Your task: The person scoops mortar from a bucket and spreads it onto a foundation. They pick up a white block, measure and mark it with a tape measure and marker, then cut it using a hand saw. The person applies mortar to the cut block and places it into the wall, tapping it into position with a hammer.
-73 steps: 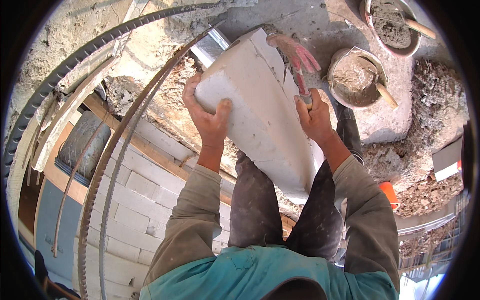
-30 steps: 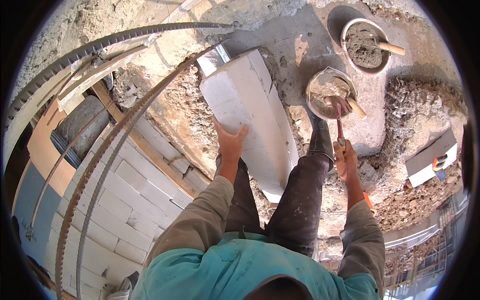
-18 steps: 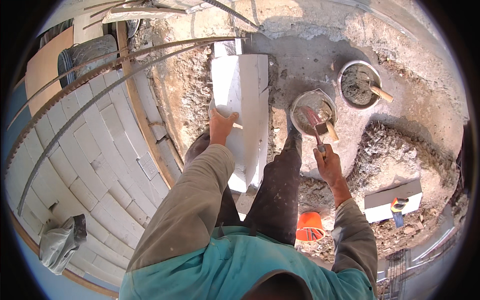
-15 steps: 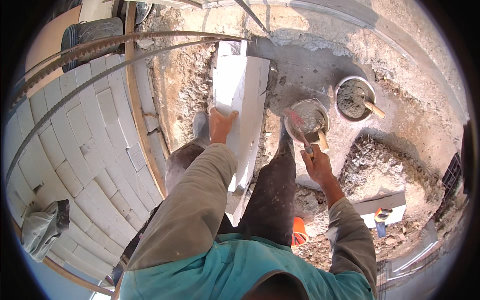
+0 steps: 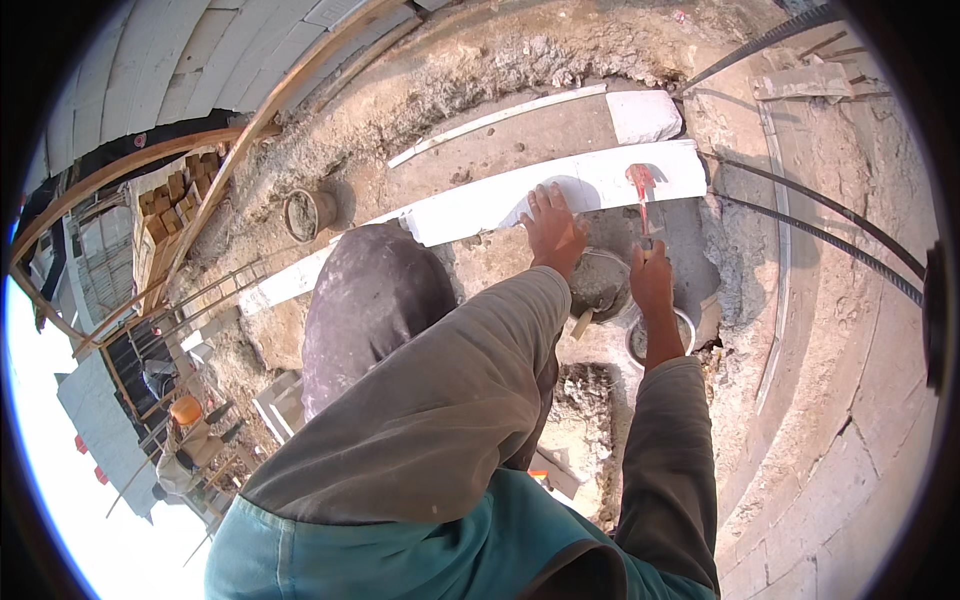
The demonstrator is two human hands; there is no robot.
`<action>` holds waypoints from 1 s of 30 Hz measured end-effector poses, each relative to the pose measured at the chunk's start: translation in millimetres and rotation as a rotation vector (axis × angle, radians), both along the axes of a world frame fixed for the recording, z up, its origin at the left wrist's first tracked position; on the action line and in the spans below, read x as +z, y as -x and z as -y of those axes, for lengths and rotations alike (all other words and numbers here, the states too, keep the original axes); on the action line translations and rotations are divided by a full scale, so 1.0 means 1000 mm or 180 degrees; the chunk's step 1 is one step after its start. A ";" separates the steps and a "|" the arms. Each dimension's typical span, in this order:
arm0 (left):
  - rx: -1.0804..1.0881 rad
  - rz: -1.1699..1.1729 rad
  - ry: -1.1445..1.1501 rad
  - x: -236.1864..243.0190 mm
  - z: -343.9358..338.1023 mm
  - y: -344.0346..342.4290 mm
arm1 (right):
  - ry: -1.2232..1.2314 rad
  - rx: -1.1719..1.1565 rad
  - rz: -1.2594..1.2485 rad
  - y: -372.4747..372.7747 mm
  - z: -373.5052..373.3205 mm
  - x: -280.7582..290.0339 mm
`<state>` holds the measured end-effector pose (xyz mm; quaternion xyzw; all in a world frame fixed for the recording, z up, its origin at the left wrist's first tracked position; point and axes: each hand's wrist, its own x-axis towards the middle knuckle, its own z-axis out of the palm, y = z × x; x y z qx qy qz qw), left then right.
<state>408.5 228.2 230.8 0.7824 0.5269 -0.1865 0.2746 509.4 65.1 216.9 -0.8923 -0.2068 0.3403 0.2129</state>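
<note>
A long row of white blocks (image 5: 470,208) crosses the view in front of me. My left hand (image 5: 553,235) lies on the near edge of the row, its fingers spread over the top face. To its right, my right hand (image 5: 652,272) grips a red-headed hand tool (image 5: 641,190) by its dark handle. The tool's head is over the right end of the row, beside its shadow; contact cannot be judged, nor its exact kind. Close below my hands stand a mortar bucket (image 5: 600,262) with a wooden handle (image 5: 582,323) sticking out and a white-rimmed bucket (image 5: 688,325), partly hidden by my right forearm.
Behind the row lie a short white block (image 5: 643,113) and a thin white strip (image 5: 500,122). Steel bars (image 5: 820,190) jut in from the right. A small bucket (image 5: 310,213) stands at left, below a wooden beam (image 5: 310,65). A person in an orange helmet (image 5: 186,409) is at lower left.
The view has turned, so the block row now runs across it. My left hand lies flatter with fingers spread. The red-headed tool has gone from above a bucket to over the blocks.
</note>
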 end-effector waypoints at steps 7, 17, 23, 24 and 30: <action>0.0174 0.0283 -0.0877 -0.028 -0.053 0.095 | -0.0157 0.0437 0.0307 -0.010 0.017 -0.014; 0.0318 0.0856 -0.0735 -0.060 -0.087 0.157 | 0.0161 0.0087 -0.0412 -0.040 -0.016 0.045; 0.0698 0.1481 -0.0870 -0.063 -0.075 0.168 | 0.0121 0.1458 -0.0208 -0.012 -0.176 0.043; 0.0760 0.1473 -0.0854 -0.064 -0.074 0.166 | 0.0404 0.1594 -0.0255 0.003 -0.214 0.031; 0.0887 0.1606 -0.0835 -0.064 -0.078 0.161 | 0.1072 0.2984 -0.0923 0.073 -0.376 -0.031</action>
